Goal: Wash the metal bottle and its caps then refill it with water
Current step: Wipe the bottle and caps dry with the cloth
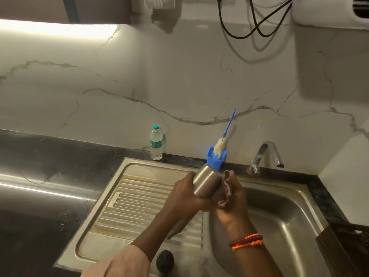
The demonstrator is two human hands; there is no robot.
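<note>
The metal bottle (205,179) is tilted, its base pointing up toward the wall, over the left rim of the sink basin (279,212). My left hand (184,196) grips its lower part from the left. My right hand (229,198) holds a brownish scrub cloth (226,183) pressed against the bottle's right side. The bottle's mouth is hidden between my hands. A dark round cap-like object (165,261) lies on the sink's front edge.
A blue holder (215,159) with a blue-handled bottle brush (221,143) stands behind the bottle. A plastic water bottle (156,145) stands by the wall. The tap (266,155) is at the back right, the ribbed drainboard (139,206) at left, dark counter beyond.
</note>
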